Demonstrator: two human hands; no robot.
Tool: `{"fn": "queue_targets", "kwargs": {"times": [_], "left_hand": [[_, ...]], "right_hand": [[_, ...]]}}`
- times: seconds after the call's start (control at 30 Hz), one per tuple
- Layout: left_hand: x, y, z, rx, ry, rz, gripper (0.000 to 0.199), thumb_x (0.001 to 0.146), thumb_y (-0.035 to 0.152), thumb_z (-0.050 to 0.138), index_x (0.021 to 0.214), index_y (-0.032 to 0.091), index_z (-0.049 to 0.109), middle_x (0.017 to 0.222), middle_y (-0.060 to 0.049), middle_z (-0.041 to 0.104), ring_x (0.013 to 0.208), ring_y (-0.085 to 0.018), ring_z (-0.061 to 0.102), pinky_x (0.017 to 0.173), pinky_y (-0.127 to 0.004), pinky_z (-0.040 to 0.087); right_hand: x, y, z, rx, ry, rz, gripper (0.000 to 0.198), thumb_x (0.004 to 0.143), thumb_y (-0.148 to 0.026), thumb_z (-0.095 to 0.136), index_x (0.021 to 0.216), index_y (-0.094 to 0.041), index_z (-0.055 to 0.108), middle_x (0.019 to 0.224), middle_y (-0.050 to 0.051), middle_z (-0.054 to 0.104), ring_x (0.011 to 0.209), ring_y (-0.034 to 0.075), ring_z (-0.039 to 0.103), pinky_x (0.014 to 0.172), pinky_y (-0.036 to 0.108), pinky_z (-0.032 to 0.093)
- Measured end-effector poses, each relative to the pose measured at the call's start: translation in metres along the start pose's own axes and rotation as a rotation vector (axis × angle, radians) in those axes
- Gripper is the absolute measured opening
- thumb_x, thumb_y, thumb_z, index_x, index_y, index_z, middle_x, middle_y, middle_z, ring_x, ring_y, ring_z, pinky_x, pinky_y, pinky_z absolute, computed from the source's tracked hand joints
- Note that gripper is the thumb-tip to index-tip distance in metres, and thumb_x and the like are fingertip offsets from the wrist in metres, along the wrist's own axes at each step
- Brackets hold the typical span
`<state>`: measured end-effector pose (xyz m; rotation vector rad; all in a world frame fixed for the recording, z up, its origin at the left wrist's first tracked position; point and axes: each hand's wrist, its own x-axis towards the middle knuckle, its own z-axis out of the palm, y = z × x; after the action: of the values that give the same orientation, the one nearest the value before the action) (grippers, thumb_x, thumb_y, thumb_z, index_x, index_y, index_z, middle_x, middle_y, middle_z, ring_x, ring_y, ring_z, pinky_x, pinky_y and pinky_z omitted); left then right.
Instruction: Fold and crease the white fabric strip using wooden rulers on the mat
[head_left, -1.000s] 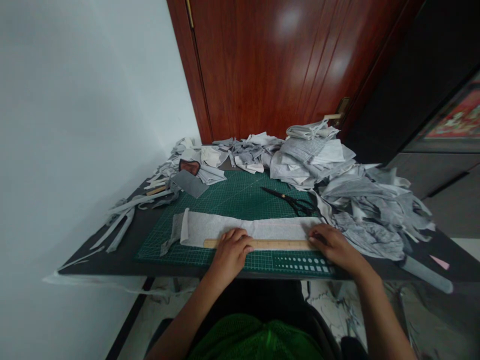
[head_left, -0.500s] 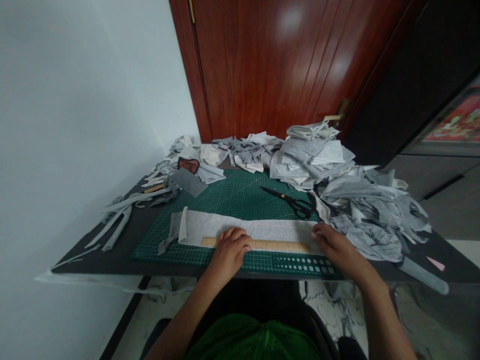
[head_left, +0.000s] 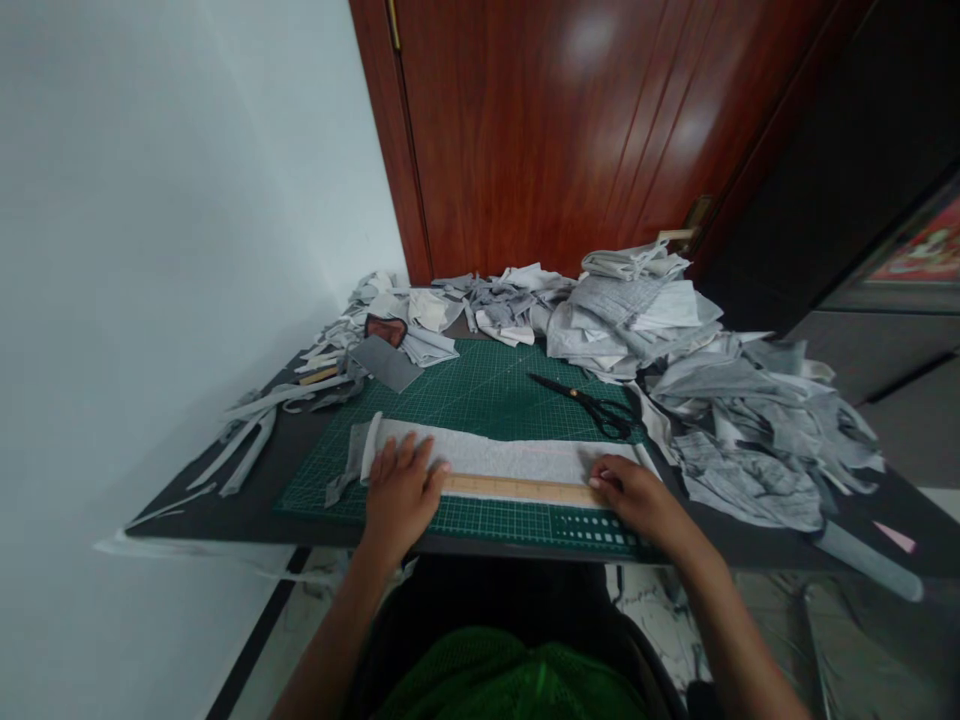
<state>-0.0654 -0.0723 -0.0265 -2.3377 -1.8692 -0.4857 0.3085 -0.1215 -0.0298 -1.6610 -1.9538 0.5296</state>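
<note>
A strip of pale grey fabric (head_left: 510, 457) lies lengthwise on a green cutting mat (head_left: 480, 515), its left end folded over. Along its lower part runs a wooden ruler (head_left: 517, 488). Flat on the fabric and the ruler's left end rests my left hand (head_left: 401, 492), its fingers spread. My right hand (head_left: 634, 497) is at the ruler's right end with fingers curled together; whatever they pinch is hidden. Just beyond the strip lie black scissors (head_left: 600, 408), handles toward the right.
Piled grey and white fabric (head_left: 630, 315) fills the back and right of the table. More scraps (head_left: 247, 430) lie along the left edge, near a grey flat piece (head_left: 386, 362). A grey strip (head_left: 870, 562) overhangs the front right edge. Behind stands a red-brown door (head_left: 540, 140).
My left hand has slid left along the ruler and spread its fingers. My right hand has moved left from the fabric's right end to the ruler's right end. The view has shifted slightly.
</note>
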Motion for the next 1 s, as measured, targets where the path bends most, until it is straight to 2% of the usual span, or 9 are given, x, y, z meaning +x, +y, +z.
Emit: {"fn": "queue_targets", "kwargs": {"times": [0.1, 0.2, 0.27, 0.43, 0.57, 0.63, 0.8, 0.87, 1.0], "left_hand": [[-0.003, -0.014, -0.006, 0.151, -0.026, -0.136, 0.051, 0.105, 0.042, 0.046, 0.148, 0.017, 0.058, 0.156, -0.018, 0.051, 0.148, -0.042, 0.039, 0.120, -0.061, 0.032], [-0.004, -0.014, -0.009, 0.222, -0.021, -0.266, 0.056, 0.106, 0.045, 0.042, 0.150, 0.014, 0.055, 0.156, -0.025, 0.048, 0.149, -0.044, 0.038, 0.116, -0.066, 0.033], [-0.004, -0.012, -0.009, 0.242, -0.012, -0.294, 0.058, 0.106, 0.046, 0.040, 0.150, 0.011, 0.054, 0.155, -0.029, 0.046, 0.149, -0.044, 0.038, 0.115, -0.066, 0.034], [-0.007, -0.007, -0.009, 0.244, 0.046, -0.255, 0.056, 0.106, 0.047, 0.039, 0.144, 0.012, 0.059, 0.154, -0.027, 0.049, 0.148, -0.046, 0.038, 0.112, -0.068, 0.038], [-0.008, -0.007, -0.009, 0.196, 0.085, -0.131, 0.050, 0.105, 0.046, 0.042, 0.135, 0.014, 0.065, 0.158, -0.022, 0.047, 0.150, -0.047, 0.034, 0.113, -0.067, 0.037], [-0.007, -0.011, -0.008, 0.141, 0.076, -0.118, 0.048, 0.106, 0.042, 0.039, 0.134, 0.015, 0.066, 0.156, -0.019, 0.050, 0.149, -0.046, 0.037, 0.113, -0.066, 0.038], [-0.004, -0.047, -0.007, 0.034, 0.060, -0.162, 0.051, 0.106, 0.035, 0.031, 0.145, 0.015, 0.057, 0.152, -0.014, 0.057, 0.144, -0.038, 0.047, 0.118, -0.060, 0.036], [-0.003, -0.068, -0.008, 0.058, 0.063, -0.193, 0.055, 0.106, 0.036, 0.030, 0.152, 0.015, 0.050, 0.156, -0.013, 0.054, 0.146, -0.040, 0.044, 0.119, -0.061, 0.035], [-0.003, -0.093, -0.011, 0.095, 0.021, -0.293, 0.056, 0.106, 0.037, 0.030, 0.151, 0.012, 0.052, 0.156, -0.016, 0.052, 0.149, -0.046, 0.037, 0.119, -0.068, 0.031]], "right_hand": [[0.000, 0.002, -0.001, 0.019, -0.003, 0.016, 0.016, 0.092, -0.036, 0.051, 0.089, -0.024, 0.062, 0.090, 0.006, 0.072, 0.088, 0.026, 0.068, 0.080, 0.036, 0.047], [0.000, 0.002, 0.000, 0.020, -0.004, 0.021, 0.019, 0.092, -0.038, 0.051, 0.091, -0.024, 0.064, 0.092, 0.006, 0.072, 0.090, 0.026, 0.069, 0.082, 0.036, 0.048], [0.000, 0.000, 0.001, 0.004, 0.002, 0.036, 0.020, 0.091, -0.041, 0.054, 0.093, -0.024, 0.065, 0.094, 0.006, 0.073, 0.091, 0.026, 0.070, 0.082, 0.036, 0.049], [-0.002, 0.004, -0.009, -0.067, 0.016, 0.136, 0.034, 0.078, -0.054, 0.073, 0.095, -0.025, 0.069, 0.098, 0.006, 0.076, 0.092, 0.029, 0.071, 0.079, 0.036, 0.050], [-0.007, 0.025, -0.024, -0.079, 0.074, 0.226, 0.037, 0.075, -0.058, 0.073, 0.090, -0.025, 0.069, 0.092, 0.007, 0.076, 0.084, 0.029, 0.071, 0.074, 0.036, 0.050], [-0.009, 0.035, -0.027, -0.081, 0.076, 0.237, 0.038, 0.074, -0.059, 0.073, 0.090, -0.024, 0.069, 0.090, 0.007, 0.075, 0.081, 0.029, 0.070, 0.072, 0.037, 0.050], [-0.010, 0.045, -0.026, -0.122, 0.057, 0.150, 0.033, 0.078, -0.056, 0.069, 0.090, -0.026, 0.070, 0.088, 0.006, 0.072, 0.082, 0.028, 0.068, 0.072, 0.037, 0.048], [-0.010, 0.045, -0.025, -0.129, 0.046, 0.131, 0.032, 0.080, -0.055, 0.068, 0.091, -0.025, 0.070, 0.088, 0.007, 0.071, 0.083, 0.029, 0.067, 0.073, 0.038, 0.048], [-0.012, 0.042, -0.025, -0.178, 0.064, 0.064, 0.029, 0.083, -0.053, 0.068, 0.085, -0.024, 0.069, 0.087, 0.008, 0.068, 0.085, 0.029, 0.064, 0.076, 0.039, 0.047]]}}
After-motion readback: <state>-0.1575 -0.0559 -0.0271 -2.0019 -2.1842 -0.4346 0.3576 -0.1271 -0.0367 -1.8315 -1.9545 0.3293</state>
